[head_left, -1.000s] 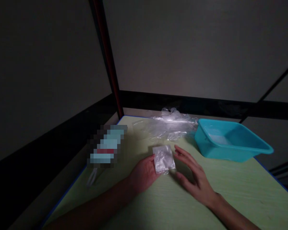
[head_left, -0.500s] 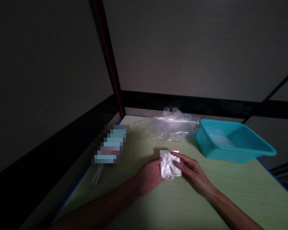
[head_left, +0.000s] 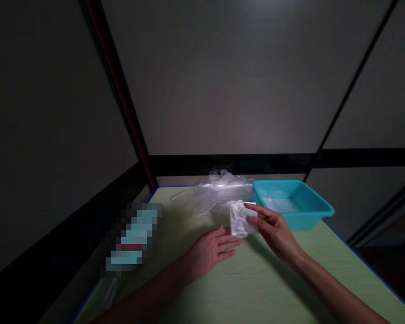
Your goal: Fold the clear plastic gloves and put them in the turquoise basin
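Observation:
My right hand [head_left: 276, 229] pinches a small square packet [head_left: 241, 221] by its right side, thumb in front and index finger along the top edge. The packet looks silvery white and wrapped in clear, crinkled plastic; its contents cannot be made out. Below and left of it, my left hand [head_left: 209, 252] lies palm up with fingers stretched out, holding nothing. Its fingertips are close to the packet's lower edge; whether they touch I cannot tell. Behind the packet is a heap of clear plastic bags [head_left: 219, 191].
A turquoise plastic basin [head_left: 303, 220] stands at the right back, with flat whitish pieces [head_left: 280, 204] inside. A pixelated pale-blue item [head_left: 133, 238] with a white cord [head_left: 110, 292] lies at the left edge of the light-green table [head_left: 256, 288]. Dark-trimmed walls enclose the back and left.
My left hand has let go of the packet and opened its fingers. My right hand has raised the packet off it towards the basin. The camera view has shifted up and right.

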Tool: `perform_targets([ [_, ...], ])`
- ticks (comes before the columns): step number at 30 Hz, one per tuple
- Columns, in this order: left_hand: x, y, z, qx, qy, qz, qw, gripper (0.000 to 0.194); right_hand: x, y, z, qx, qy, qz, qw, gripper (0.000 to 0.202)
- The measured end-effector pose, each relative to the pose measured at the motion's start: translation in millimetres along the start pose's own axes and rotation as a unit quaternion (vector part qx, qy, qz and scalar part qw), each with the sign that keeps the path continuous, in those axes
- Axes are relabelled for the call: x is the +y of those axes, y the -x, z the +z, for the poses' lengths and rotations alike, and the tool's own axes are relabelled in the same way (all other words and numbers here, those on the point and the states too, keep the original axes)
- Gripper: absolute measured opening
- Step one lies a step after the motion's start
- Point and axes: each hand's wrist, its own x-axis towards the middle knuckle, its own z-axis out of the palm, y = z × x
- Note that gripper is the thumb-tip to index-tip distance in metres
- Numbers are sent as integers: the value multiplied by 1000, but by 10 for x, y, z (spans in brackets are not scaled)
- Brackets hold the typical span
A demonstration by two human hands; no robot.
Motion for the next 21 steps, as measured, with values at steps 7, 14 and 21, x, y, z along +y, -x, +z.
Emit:
perform_targets([
  [7,317,-285,282,64,-174,65,981,22,-586,-224,-503,51,9,-42,998,32],
  [14,354,-761,393,108,-187,52,975,21,-830,-377,-1038,88,22,-29,995,31],
  [21,249,-1138,457,131,-125,49,982,14,-892,-451,-1281,69,58,13,996,33],
])
